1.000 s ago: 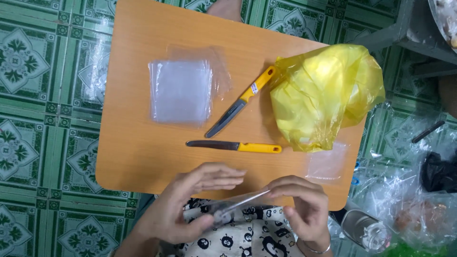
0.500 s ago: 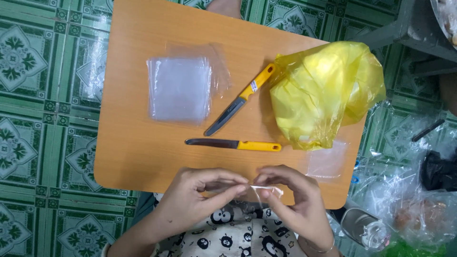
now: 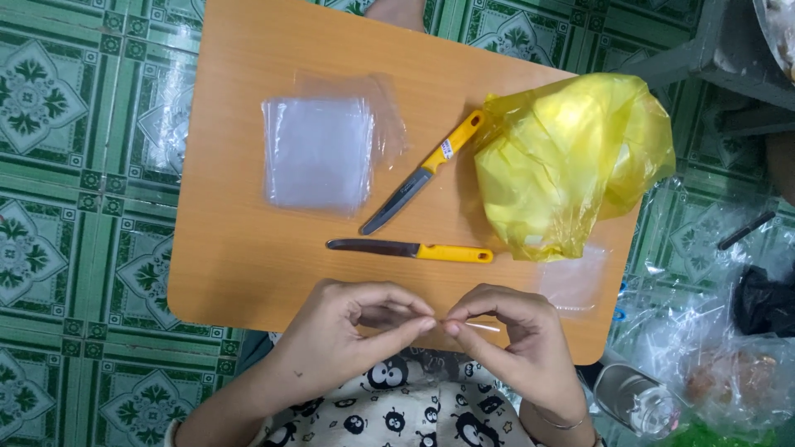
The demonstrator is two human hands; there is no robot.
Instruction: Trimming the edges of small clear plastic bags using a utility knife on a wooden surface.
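Clear plastic, a thin strip, is pinched at the near edge of the bench between the fingertip grips of the left hand and right hand, both closed on it, just near of the yellow-handled knife.

Low wooden table, rounded corners, on green patterned tiled floor. On top: stack of clear plastic bags at left; two yellow-handled knives mid-table; bulging yellow plastic bag at right; single clear bag near right edge.
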